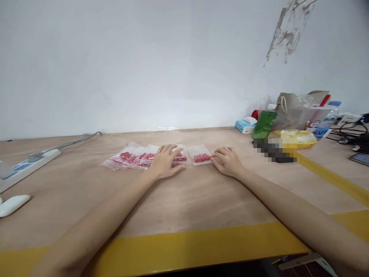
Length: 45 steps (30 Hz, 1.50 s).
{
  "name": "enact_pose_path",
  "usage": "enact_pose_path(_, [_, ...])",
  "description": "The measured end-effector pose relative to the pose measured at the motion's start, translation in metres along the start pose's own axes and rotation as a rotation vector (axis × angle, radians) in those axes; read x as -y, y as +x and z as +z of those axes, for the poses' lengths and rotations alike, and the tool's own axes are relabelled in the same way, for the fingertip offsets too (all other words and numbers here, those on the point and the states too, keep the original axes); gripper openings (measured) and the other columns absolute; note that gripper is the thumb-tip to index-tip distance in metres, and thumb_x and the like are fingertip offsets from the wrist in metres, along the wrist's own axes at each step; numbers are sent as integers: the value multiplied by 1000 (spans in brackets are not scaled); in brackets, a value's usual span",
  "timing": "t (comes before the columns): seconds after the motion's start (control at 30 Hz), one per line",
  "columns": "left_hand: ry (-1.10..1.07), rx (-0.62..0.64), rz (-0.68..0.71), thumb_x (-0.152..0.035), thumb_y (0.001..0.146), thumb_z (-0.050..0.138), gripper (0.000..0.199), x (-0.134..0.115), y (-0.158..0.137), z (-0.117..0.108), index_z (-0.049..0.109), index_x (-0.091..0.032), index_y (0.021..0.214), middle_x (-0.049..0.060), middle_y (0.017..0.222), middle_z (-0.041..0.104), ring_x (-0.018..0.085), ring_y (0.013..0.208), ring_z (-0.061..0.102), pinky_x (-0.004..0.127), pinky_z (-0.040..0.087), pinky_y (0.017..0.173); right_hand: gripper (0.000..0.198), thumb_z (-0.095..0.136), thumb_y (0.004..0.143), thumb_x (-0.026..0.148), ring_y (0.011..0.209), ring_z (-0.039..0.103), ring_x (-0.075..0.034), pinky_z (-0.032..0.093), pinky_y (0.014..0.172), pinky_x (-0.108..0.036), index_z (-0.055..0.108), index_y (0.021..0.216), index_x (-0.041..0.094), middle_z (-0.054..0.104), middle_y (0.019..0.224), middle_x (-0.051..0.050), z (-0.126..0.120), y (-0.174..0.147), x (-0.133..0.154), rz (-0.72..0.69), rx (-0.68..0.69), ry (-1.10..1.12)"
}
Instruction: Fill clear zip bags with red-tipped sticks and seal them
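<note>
My left hand lies over a row of small clear zip bags holding red pieces, its fingers spread and its thumb apart. It covers part of a zip bag. Further left, several more zip bags overlap in a fanned pile; the kind of red pieces is too small to make out. To the right, a zip bag group lies slightly apart from the row. My right hand rests on the table at its right edge, fingers loosely bent, fingertips touching or very near the plastic; nothing shows in its grasp.
A white power strip and a white rounded object lie at left. At the back right stand a tissue pack, a green bottle, a yellow packet and black cables. Yellow tape runs along the front edge.
</note>
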<state>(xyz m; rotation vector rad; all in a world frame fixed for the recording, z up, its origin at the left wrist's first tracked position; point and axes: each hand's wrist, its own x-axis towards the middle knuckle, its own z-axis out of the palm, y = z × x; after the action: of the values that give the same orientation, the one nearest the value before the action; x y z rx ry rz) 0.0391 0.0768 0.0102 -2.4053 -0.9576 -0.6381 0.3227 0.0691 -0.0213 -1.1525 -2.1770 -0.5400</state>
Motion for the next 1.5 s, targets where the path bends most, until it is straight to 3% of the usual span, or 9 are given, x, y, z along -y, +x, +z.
enact_pose_path(0.17, [62,134,-66,-60,75,51,66,60,-44,-15,39,-21,128,10,124,48,30,113,42,48,32,93,53,44,79,54,104,46,-25,30,86,-40,47,123,26,48,123,-11,8,28,40,-18,200,115])
enact_pose_path(0.3, [88,148,-83,-52,83,43,50,71,-65,-4,38,-30,128,7,121,51,27,109,48,49,37,88,68,35,76,66,117,36,-34,27,88,-54,20,136,37,30,138,-11,30,54,71,30,374,137])
enact_pose_path(0.5, [23,122,-66,-38,88,42,40,43,-55,14,43,-23,125,11,118,53,26,102,53,48,32,94,42,21,91,44,109,46,-27,33,84,-53,38,128,36,50,123,-8,49,54,70,147,367,195])
enact_pose_path(0.77, [-91,169,-165,-39,89,38,45,-16,2,45,35,-21,131,14,124,47,26,108,50,41,39,89,34,35,87,24,94,56,-20,42,78,-35,56,113,30,58,112,-5,38,19,2,195,161,110])
enact_pose_path(0.97, [-123,170,-252,-46,88,36,54,-51,34,55,25,-22,136,14,136,35,31,124,33,50,29,96,36,37,77,15,97,55,-22,40,82,-39,59,105,19,57,114,-9,22,2,-39,286,170,77])
enact_pose_path(1.13, [-47,277,-223,-61,80,39,62,0,0,13,38,-24,130,11,138,33,34,130,19,60,5,100,36,41,81,38,109,47,-27,26,92,-53,54,111,22,54,118,-9,8,3,-24,283,119,27])
enact_pose_path(1.3, [37,341,-281,-64,72,47,65,64,-60,-22,46,-27,126,13,135,37,41,127,20,60,-7,99,35,40,83,44,106,47,-22,15,99,-49,57,106,24,57,110,-6,5,10,8,151,111,45])
enact_pose_path(1.4, [-27,405,-365,-55,84,36,57,63,-75,-19,37,-26,132,13,132,39,35,121,35,57,-1,101,35,38,85,44,103,48,-21,12,100,-48,58,105,24,58,108,-5,7,13,20,99,99,16])
enact_pose_path(1.5, [-80,398,-428,-52,87,31,57,41,-65,-5,31,-23,135,15,134,35,33,121,34,55,11,101,34,36,86,43,100,50,-20,13,100,-48,59,103,23,58,107,-5,8,13,25,85,85,-21])
